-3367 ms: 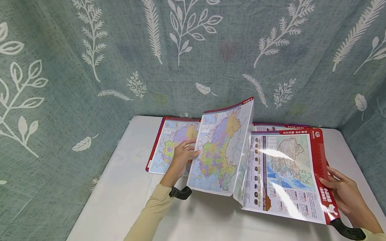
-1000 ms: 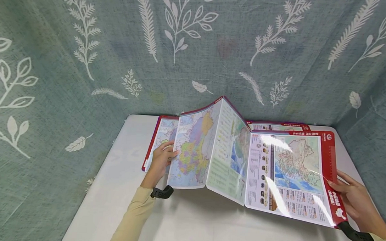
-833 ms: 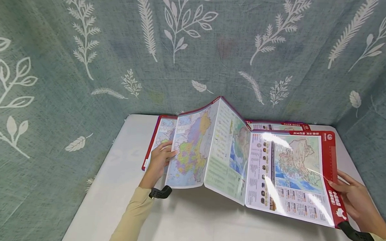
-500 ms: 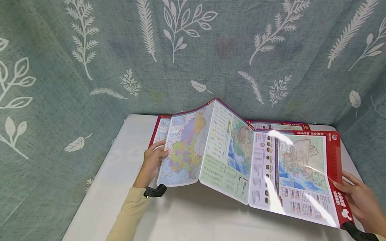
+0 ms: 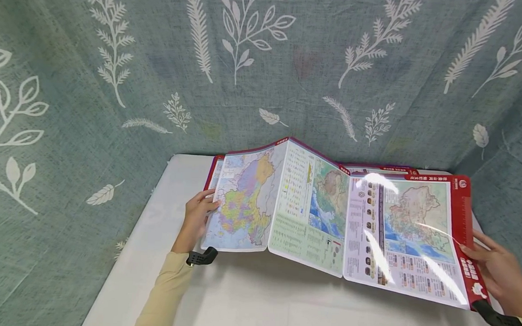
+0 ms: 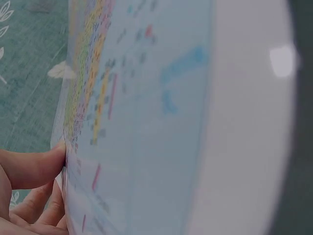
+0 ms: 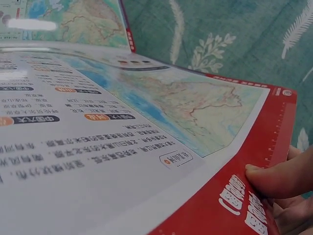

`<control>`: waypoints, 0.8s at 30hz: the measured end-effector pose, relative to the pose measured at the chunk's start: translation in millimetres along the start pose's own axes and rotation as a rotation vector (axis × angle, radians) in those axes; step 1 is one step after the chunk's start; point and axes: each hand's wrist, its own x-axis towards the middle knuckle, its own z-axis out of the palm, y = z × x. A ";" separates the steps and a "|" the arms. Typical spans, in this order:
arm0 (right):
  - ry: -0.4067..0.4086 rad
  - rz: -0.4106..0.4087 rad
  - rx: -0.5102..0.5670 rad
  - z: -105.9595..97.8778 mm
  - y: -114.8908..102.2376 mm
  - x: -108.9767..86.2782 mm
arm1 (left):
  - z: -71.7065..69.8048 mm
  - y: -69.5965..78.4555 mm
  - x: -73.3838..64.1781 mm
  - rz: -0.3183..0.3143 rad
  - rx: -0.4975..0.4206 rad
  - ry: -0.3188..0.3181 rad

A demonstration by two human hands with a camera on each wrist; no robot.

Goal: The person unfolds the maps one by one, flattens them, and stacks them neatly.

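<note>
A glossy folding map [image 5: 307, 208] of three panels spreads between both hands, its creases standing in a zigzag. My left hand [image 5: 194, 216] pinches the left edge of the panel with the coloured province map; in the left wrist view the thumb [image 6: 36, 166] presses its face while other fingers lie behind. My right hand [image 5: 496, 267] grips the red right border, thumb [image 7: 276, 178] on top and fingers beneath. The middle panel has a green text block and a relief map. White glare streaks cross the right panel. Shadow falls on the table below the map's lower edge.
Behind the held map, a second red-edged map sheet [image 5: 211, 173] shows at the left, and another red-edged sheet [image 5: 388, 170] at the back right. They lie on a white-covered table [image 5: 256, 306]. A green leaf-patterned curtain [image 5: 228, 109] closes off the back and sides.
My left hand has moved left and my right hand slightly right, drawing the map wider. The middle panel, hidden at first, has come into view and the folds have flattened.
</note>
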 end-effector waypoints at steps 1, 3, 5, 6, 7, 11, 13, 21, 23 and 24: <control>0.007 -0.003 -0.010 0.2 -0.7 -0.1 | -1.5 0.1 0.4 0.002 0.002 0.006; 0.002 -0.012 -0.018 -0.2 -2.4 1.4 | -4.6 1.6 0.1 0.002 0.011 0.016; 0.001 -0.016 -0.034 -1.0 -4.5 2.8 | -7.5 3.9 -0.3 0.004 0.022 0.025; -0.003 -0.018 -0.037 -1.4 -5.8 3.8 | -8.9 5.1 -0.3 0.006 0.027 0.029; -0.004 -0.023 -0.041 -1.9 -7.2 4.7 | -10.4 6.6 -0.1 0.012 0.030 0.031; 0.028 -0.031 -0.086 -1.7 -13.6 7.5 | -15.0 11.2 3.3 0.044 0.045 0.054; 0.052 -0.034 -0.116 -0.4 -17.3 8.1 | -17.2 13.6 5.9 0.059 0.053 0.064; 0.125 -0.035 -0.153 4.6 -33.9 15.7 | -27.6 22.8 16.8 0.052 0.088 0.093; 0.137 -0.029 -0.166 6.1 -39.7 19.1 | -30.5 25.0 20.0 0.049 0.088 0.108; 0.135 -0.032 -0.165 6.6 -42.7 20.8 | -31.7 26.3 21.5 0.048 0.089 0.116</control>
